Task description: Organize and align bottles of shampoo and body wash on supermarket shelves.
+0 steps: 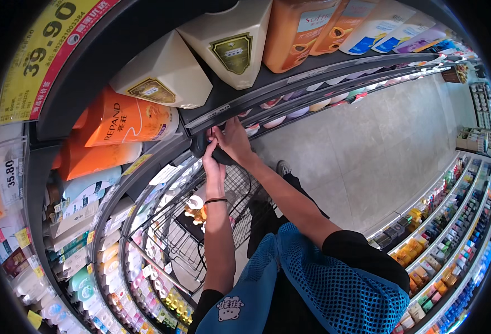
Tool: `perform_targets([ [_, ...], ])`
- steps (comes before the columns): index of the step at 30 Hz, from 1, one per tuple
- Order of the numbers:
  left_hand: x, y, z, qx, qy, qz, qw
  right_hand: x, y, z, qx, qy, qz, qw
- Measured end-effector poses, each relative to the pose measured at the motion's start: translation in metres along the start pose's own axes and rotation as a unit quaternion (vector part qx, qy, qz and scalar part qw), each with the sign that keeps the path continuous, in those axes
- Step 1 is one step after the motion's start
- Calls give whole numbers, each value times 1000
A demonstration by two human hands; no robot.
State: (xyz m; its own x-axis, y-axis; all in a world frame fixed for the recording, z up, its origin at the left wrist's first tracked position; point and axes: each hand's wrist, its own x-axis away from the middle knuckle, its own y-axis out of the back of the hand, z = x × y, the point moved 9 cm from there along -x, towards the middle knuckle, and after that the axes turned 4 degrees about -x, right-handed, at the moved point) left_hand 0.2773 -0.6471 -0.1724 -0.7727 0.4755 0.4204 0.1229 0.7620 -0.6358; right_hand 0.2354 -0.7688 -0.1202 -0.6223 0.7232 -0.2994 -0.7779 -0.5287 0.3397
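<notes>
My left hand (pixel 214 158) grips a dark handheld device (pixel 198 146) just below the front edge of an upper shelf. Beside it, my right hand (pixel 235 140) reaches in from the right, its fingertips close to the device and the price rail (pixel 208 115). What those fingertips touch is partly hidden. Above both hands stand two cream angular bottles (pixel 235 50) with dark and gold emblem labels. Left of them are orange Repand bottles (pixel 130 119), and to the right orange Softto bottles (pixel 285 37).
Below my left forearm stands a wire shopping cart (pixel 166 234) holding a few items, one with a white round top (pixel 195 202). Stocked lower shelves (pixel 116 208) curve down on the left. Across the tiled floor (pixel 337 150) is another stocked shelf unit (pixel 433 234).
</notes>
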Motion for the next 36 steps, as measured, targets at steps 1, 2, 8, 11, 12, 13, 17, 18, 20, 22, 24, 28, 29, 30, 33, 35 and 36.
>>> perform_targets([
  [1,-1,6,-1,0,-1,-2,1000,1,-1,3,-1,0,2,1000],
  [2,-3,14,-2,-8,4,-8,1000,1,-3,3,-24,-20,8,999],
  [8,-3,8,-14,-65,-19,6,998,3,6,1,-90,-92,4,992],
  [11,-6,13,-9,-48,-10,-8,999,5,10,0,-76,-100,-2,992],
  [12,-5,9,-9,-35,-11,-7,999,8,10,-3,-62,-89,-5,994],
  [13,-4,5,-7,-35,-9,-6,999,11,12,-9,-61,-89,-6,994],
  [17,5,-3,-14,-45,-47,9,998,34,45,-56,-46,-136,-38,989],
  [18,7,0,-15,-49,-47,10,998,40,61,-70,-71,-166,-78,980],
  [20,16,3,-19,-54,-57,8,997,36,92,-87,-77,-174,-129,973],
  [22,29,8,-21,-75,-60,8,995,25,121,-93,-78,-183,-181,963],
  [24,44,21,-23,-97,-74,20,992,-1,137,-74,-38,-119,-163,979],
  [28,86,45,-16,-119,-53,5,991,-38,139,-57,86,-1,-143,986],
  [29,101,37,-16,-119,-53,1,991,-43,138,-71,50,-30,-110,992],
  [30,115,44,-17,-104,-49,-3,993,-45,138,-64,62,-2,-116,991],
  [33,156,56,-19,-124,-66,-17,990,-52,131,-85,67,-58,-42,995],
  [35,179,74,-18,-134,-76,-35,987,-52,132,-92,86,-69,-1,994],
  [36,191,78,-17,-136,-77,-44,987,-49,136,-86,99,-70,-7,993],
])
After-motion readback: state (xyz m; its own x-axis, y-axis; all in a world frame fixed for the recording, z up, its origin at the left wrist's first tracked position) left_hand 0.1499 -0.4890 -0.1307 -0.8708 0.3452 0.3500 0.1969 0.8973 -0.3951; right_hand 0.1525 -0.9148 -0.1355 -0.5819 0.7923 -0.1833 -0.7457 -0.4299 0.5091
